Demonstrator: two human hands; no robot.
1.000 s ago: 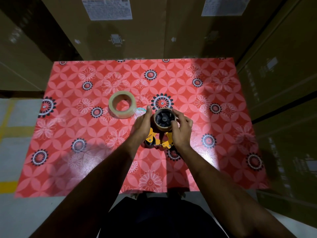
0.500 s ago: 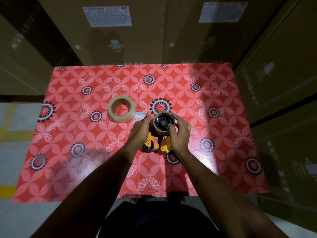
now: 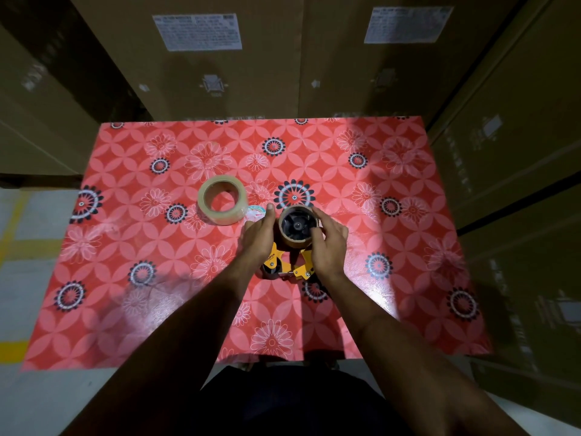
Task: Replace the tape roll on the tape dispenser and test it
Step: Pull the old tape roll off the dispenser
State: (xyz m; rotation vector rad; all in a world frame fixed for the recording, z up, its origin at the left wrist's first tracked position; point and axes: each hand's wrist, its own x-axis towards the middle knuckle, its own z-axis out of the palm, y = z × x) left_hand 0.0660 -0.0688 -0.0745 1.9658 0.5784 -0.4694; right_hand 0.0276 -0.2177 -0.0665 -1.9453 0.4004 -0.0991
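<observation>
table point(image 3: 103, 309): we see red floral cover, cartons behind far edge
roll point(image 3: 222, 200): flat, left of center, apart from our hands
dispenser point(image 3: 284, 262): mid-table, near center, orange
core point(image 3: 295, 228): brown, on dispenser hub
left hand point(image 3: 259, 236): fingers curled on core's left side
right hand point(image 3: 327, 243): fingers gripping core's right rim

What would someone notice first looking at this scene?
First, the red flowered tablecloth filling the middle of the view. At its centre both hands, left hand and right hand, close around a brown core sitting on an orange dispenser. Just left of them a full tape roll lies flat, untouched.
</observation>
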